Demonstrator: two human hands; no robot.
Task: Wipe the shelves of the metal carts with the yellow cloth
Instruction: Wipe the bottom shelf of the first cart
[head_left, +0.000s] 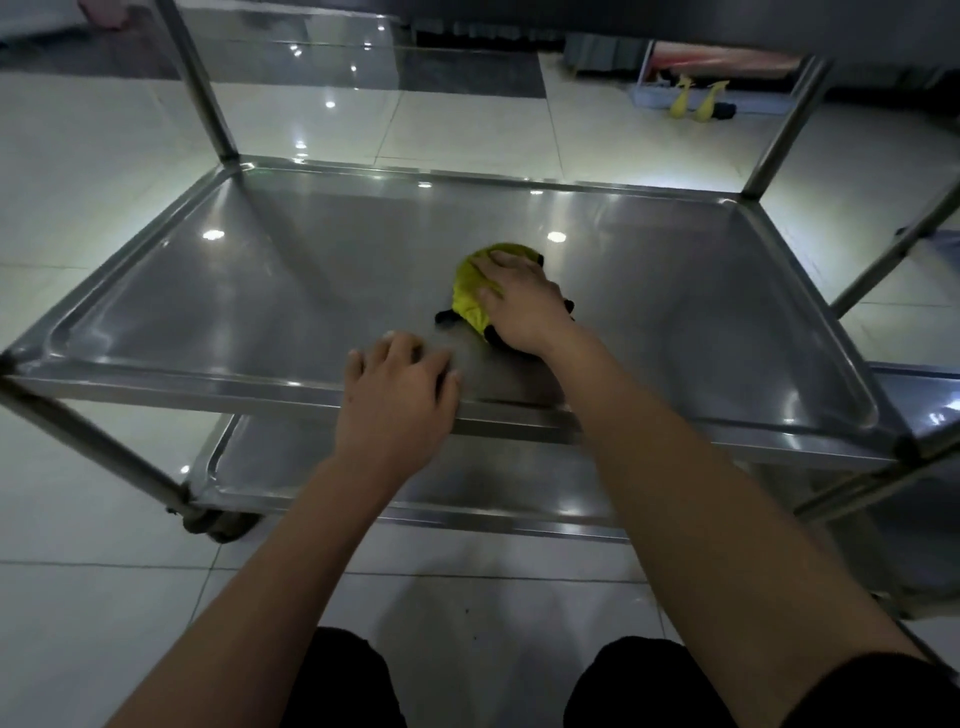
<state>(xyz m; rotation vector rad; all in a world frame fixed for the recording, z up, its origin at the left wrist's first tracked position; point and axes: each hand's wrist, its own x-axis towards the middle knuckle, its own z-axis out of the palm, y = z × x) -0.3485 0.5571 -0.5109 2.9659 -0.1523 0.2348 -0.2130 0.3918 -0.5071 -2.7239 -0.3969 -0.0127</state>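
A yellow cloth (470, 291) with black edges lies bunched on the middle shelf (208, 291) of a steel cart. My right hand (522, 306) lies flat on top of the cloth, fingers spread, pressing it onto the metal. My left hand (397, 395) rests on the shelf's near rim (156, 387), fingers over the lip and holding nothing. Part of the cloth is hidden under my right palm.
A lower shelf (467, 483) sits beneath, with a caster (215, 525) at its left corner. Upright posts (200, 78) rise at the corners. A second cart (930, 405) stands to the right. Two yellow bottles (696, 101) stand on the tiled floor far back.
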